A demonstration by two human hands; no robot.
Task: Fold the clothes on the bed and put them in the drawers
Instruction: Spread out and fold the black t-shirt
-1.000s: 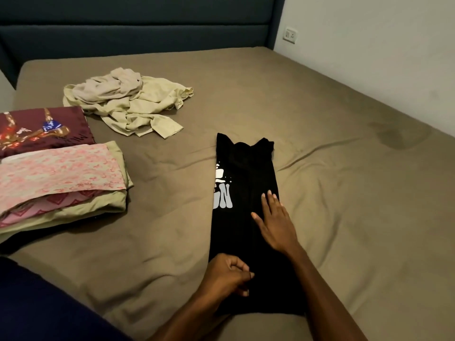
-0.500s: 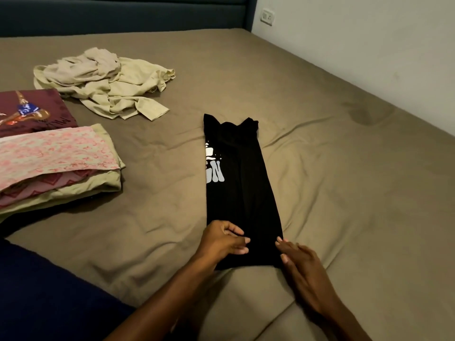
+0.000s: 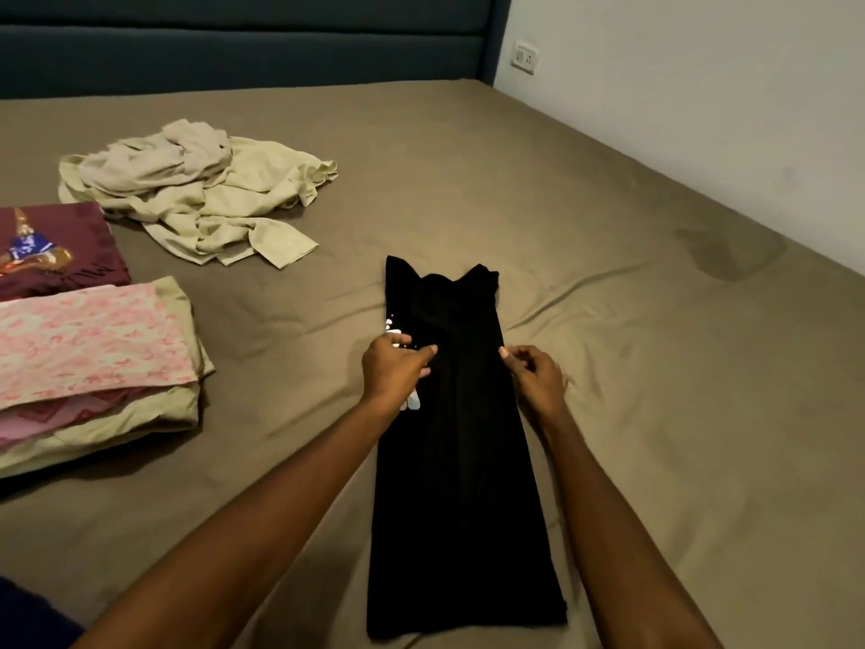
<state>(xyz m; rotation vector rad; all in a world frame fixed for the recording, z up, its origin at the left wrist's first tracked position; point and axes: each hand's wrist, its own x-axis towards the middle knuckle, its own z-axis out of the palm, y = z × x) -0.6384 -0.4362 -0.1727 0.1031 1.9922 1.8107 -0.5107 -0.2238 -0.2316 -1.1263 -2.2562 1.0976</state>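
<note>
both hands have moved up from the hem to mid-length of the black shirt on the bed: left hand and right hand each pinch an edge. crumpled beige clothes and a folded stack lie left, well apart.

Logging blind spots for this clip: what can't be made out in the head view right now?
- White print on the black shirt: mostly covered by the left hand and a fold; unreadable.
- Maroon shirt and pink patterned stack: cut off by the left edge.
- Beige clothes heap: crumpled; number of garments unclear.
- Right hand: whether its fingertips pinch the shirt edge is unclear.
- Drawers: not in view.
</note>
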